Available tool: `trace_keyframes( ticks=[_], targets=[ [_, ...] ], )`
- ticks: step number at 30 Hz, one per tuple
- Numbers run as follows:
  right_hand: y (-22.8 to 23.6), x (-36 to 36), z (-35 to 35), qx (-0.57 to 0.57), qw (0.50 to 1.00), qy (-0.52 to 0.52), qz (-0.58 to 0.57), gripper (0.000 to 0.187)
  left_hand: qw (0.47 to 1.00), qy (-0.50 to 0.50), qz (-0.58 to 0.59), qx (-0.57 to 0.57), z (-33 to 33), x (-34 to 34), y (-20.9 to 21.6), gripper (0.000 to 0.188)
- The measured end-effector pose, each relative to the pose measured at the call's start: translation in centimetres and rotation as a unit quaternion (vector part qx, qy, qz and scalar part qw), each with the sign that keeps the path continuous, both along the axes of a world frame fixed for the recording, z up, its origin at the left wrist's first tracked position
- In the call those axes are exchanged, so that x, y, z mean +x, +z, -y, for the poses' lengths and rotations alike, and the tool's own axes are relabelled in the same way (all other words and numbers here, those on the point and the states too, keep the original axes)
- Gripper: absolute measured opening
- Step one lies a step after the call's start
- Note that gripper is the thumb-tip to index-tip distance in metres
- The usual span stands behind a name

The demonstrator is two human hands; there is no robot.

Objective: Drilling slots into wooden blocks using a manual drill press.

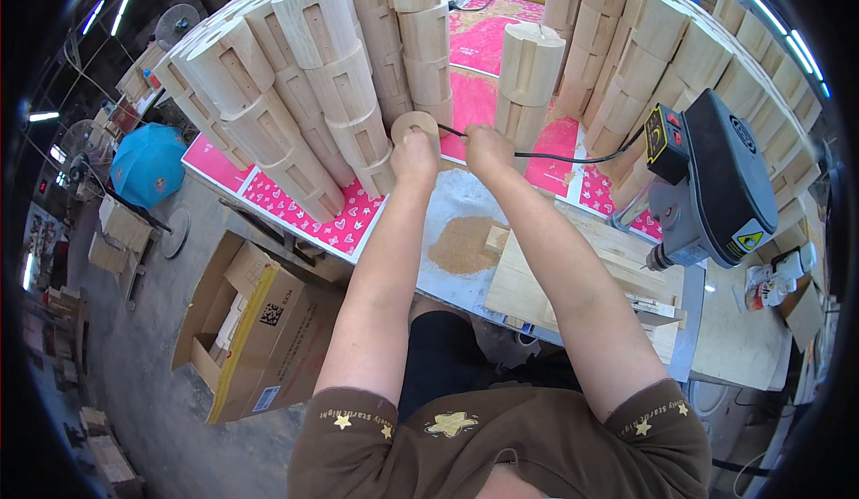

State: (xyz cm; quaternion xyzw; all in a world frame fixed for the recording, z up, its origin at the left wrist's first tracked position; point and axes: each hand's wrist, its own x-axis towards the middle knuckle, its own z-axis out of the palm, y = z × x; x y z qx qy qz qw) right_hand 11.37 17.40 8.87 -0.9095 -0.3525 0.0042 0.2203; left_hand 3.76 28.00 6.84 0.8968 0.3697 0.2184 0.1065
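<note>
Both my arms reach forward over the bench. My left hand (pixel 415 155) is closed on a pale round wooden block (pixel 410 122), whose rounded end shows beyond my fingers; its lower part is hidden by the hand. A little to the right, my right hand (pixel 489 151) is curled closed beside the black cable (pixel 564 156). The cable shows on both sides of this hand, but whether my fingers grip it is hidden. Stacked notched wooden cylinders (pixel 344 92) rise just left of my left hand, and another stack (pixel 531 65) stands behind my right hand.
A drill press (pixel 725 186) stands at right, above a wooden board jig (pixel 546 271). Sawdust (pixel 465 247) lies on the bench beneath my arms. More cylinder stacks (pixel 640 51) line the right side. On the floor at left are an open cardboard box (pixel 286 338) and a blue umbrella (pixel 152 166).
</note>
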Motion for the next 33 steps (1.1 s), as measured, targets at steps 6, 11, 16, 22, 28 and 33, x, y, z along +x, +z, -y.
trace_keyframes(
  ticks=[6,11,16,22,28,33],
  targets=[
    [-1.1,0.0,1.3,-0.071,0.997,0.027,-0.033,0.019,0.998,0.009,-0.051,0.018,-1.6,1.9,-0.4,0.023],
    [-2.2,-2.0,3.6,-0.105,0.992,0.063,-0.041,0.028,0.997,-0.012,-0.077,0.004,-2.8,1.8,-0.1,0.025],
    [2.4,-7.1,8.2,-0.095,0.99,0.1,-0.043,0.028,0.99,-0.018,-0.131,-0.043,-0.8,1.8,3.7,0.029],
    [7.7,-11.8,18.6,0.014,0.956,0.286,-0.065,0.027,0.981,-0.153,0.088,-0.085,4.3,3.3,8.3,0.057],
    [9.0,-14.0,30.7,0.086,0.965,0.232,-0.088,0.027,0.94,-0.195,0.269,-0.075,8.5,8.4,7.0,0.085],
    [8.0,-14.7,38.6,0.153,0.979,0.054,-0.12,0.025,0.885,-0.226,0.354,-0.199,7.1,11.3,4.2,0.091]
  ],
)
